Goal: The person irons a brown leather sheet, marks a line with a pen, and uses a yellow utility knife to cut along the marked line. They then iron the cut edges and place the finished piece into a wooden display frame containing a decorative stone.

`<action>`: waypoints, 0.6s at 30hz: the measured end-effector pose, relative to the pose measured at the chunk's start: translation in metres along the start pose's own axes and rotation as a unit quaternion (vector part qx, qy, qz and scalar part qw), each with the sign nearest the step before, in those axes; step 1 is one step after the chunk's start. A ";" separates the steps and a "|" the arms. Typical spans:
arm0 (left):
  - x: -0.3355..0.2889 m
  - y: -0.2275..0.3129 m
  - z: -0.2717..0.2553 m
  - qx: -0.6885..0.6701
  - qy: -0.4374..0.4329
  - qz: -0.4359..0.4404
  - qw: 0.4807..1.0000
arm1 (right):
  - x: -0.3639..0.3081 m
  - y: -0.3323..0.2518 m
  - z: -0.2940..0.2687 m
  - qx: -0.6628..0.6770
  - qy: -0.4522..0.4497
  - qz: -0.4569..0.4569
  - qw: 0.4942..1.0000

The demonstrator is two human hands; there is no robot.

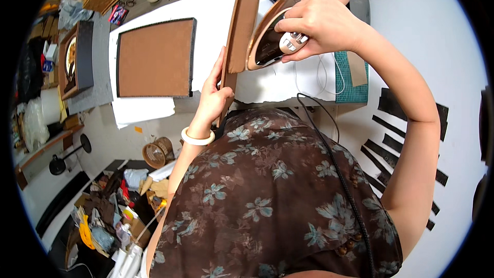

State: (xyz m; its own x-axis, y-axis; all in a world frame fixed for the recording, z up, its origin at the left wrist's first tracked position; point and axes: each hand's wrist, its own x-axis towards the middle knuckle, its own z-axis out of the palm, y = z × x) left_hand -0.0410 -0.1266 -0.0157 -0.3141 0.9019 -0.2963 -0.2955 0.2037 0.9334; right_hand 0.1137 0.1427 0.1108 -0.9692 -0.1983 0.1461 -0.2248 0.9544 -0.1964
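Observation:
My right hand (319,23) is wrapped round the handle of a brown and copper-coloured clothes iron (266,46). The iron is tilted on its side, its sole turned left against or very close to a brown leather-like panel (243,25). That panel stands on edge, with a second brown part along its left and lower side. My left hand (211,98) grips this piece by its lower left edge, thumb on the near side and fingers behind. Contact between the iron's sole and the panel is hidden. A pale bangle (197,136) circles my left wrist.
A brown tray-like panel with a black rim (156,57) lies on white paper to the left. Beyond it stands a dark open box (77,59). A green cutting mat (352,85) is at right. The black cord (329,149) runs down over my clothing. Scraps fill the lower left.

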 end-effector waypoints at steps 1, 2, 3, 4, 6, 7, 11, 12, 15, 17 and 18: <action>0.000 -0.001 0.000 0.000 0.004 0.003 1.000 | 0.004 0.003 0.006 0.012 0.012 -0.017 1.000; 0.000 0.000 0.000 0.001 -0.001 0.004 1.000 | 0.008 0.007 0.013 0.024 0.024 -0.034 0.999; 0.001 0.000 -0.001 0.001 -0.006 0.006 1.000 | 0.012 0.009 0.021 0.031 0.048 -0.049 0.997; 0.002 -0.001 -0.001 0.001 -0.011 0.007 1.000 | 0.015 0.009 0.024 0.039 0.054 -0.056 0.996; 0.002 -0.004 -0.004 0.022 -0.002 0.020 1.000 | 0.025 0.008 0.031 0.056 0.072 -0.072 0.993; 0.001 -0.005 -0.003 0.027 0.001 0.024 0.999 | 0.027 0.009 0.035 0.059 0.065 -0.072 0.993; 0.002 -0.002 -0.005 0.011 0.004 0.006 1.000 | 0.028 0.010 0.040 0.047 0.055 -0.079 0.994; 0.002 -0.002 -0.005 0.003 0.003 -0.003 1.000 | 0.027 0.010 0.040 0.045 0.053 -0.078 0.995; 0.001 -0.002 -0.004 0.005 0.010 0.000 1.000 | 0.026 0.011 0.042 0.032 0.045 -0.070 0.996; 0.002 -0.003 -0.003 0.005 0.013 0.003 1.000 | 0.027 0.010 0.042 0.029 0.044 -0.071 0.996; 0.003 -0.005 -0.003 0.006 0.013 0.005 1.000 | 0.027 0.010 0.042 0.027 0.043 -0.071 0.996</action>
State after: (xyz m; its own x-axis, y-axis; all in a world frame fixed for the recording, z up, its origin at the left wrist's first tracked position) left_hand -0.0436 -0.1265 -0.0214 -0.3404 0.8937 -0.2924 -0.2819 0.1997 0.9384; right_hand 0.0812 0.1372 0.0724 -0.9157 -0.3076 0.2588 -0.3657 0.9047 -0.2187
